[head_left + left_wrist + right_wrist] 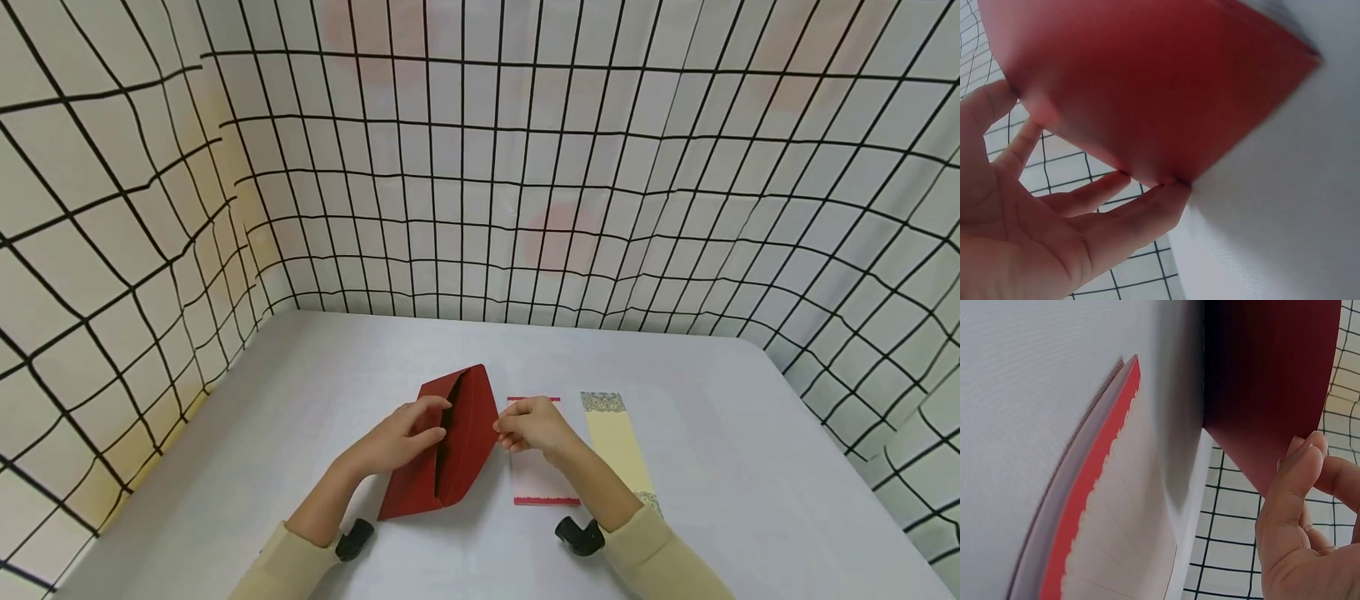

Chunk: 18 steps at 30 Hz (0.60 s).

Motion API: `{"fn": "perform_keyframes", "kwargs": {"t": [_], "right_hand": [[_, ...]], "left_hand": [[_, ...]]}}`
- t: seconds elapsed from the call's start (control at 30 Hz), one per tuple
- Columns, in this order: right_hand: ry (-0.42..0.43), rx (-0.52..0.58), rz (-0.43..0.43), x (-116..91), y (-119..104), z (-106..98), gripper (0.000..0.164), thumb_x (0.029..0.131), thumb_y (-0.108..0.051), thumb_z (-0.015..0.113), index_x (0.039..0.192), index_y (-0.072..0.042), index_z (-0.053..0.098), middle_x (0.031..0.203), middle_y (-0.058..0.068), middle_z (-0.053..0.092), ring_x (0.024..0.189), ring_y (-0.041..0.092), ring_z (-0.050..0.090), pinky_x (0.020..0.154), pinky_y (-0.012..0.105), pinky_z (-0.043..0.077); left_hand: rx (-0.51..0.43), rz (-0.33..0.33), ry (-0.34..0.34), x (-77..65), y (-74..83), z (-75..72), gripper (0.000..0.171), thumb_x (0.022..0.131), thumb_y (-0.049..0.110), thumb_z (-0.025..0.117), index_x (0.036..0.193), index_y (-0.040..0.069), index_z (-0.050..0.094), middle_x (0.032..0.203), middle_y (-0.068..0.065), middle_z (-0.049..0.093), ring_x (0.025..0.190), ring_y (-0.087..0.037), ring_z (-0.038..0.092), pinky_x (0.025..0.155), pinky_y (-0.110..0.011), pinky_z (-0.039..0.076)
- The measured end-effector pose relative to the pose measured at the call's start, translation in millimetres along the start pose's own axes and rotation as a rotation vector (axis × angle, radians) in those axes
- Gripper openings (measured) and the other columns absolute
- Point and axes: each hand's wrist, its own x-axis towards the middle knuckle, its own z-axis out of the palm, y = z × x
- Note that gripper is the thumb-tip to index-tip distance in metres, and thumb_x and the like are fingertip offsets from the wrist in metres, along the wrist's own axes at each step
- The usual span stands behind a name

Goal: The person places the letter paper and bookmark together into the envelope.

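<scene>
A red envelope [468, 442], tilted up from the white table, has its pointed flap lifted and a dark opening along the fold. My left hand [397, 433] is at its left part, fingers spread and fairly straight. In the left wrist view, the left fingertips [1169, 194] touch along the envelope's edge [1147, 94]. With thumb and forefinger, my right hand [536, 425] pinches the flap's edge on the right side. The right wrist view shows that pinch at the border of the flap [1266, 394], with the other fingers curled.
Beneath the right hand lies a pale card [543, 479] with red bands at both ends. Further right is a cream strip [617, 446] with silvery speckled ends, partly under the right forearm. Black netting [480, 175] over white cloth walls in the white table [750, 467].
</scene>
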Motion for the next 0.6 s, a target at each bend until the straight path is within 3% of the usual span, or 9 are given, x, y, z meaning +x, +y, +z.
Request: {"fn": "perform_keyframes", "kwargs": {"t": [0.37, 0.6], "right_hand": [[-0.016, 0.007, 0.007, 0.7, 1.2, -2.0, 0.013, 0.09, -0.005, 0.066, 0.092, 0.008, 0.066, 0.068, 0.007, 0.065, 0.056, 0.011, 0.062, 0.057, 0.022, 0.053], [-0.031, 0.048, -0.004, -1.6, -1.8, -2.4, 0.019, 0.09, -0.008, 0.068, 0.097, 0.009, 0.066, 0.069, 0.007, 0.066, 0.057, 0.011, 0.063, 0.057, 0.023, 0.054]], "left_hand": [[0.01, -0.028, 0.007, -0.6, 0.9, 0.3, 0.041, 0.098, 0.025, 0.058, 0.137, 0.017, 0.049, 0.135, -0.008, 0.049, 0.122, -0.027, 0.045, 0.096, -0.051, 0.041], [0.032, -0.009, 0.008, 0.6, 1.0, 2.1, 0.04, 0.098, 0.022, 0.058, 0.136, 0.014, 0.05, 0.136, -0.009, 0.049, 0.125, -0.028, 0.044, 0.1, -0.053, 0.038]]}}
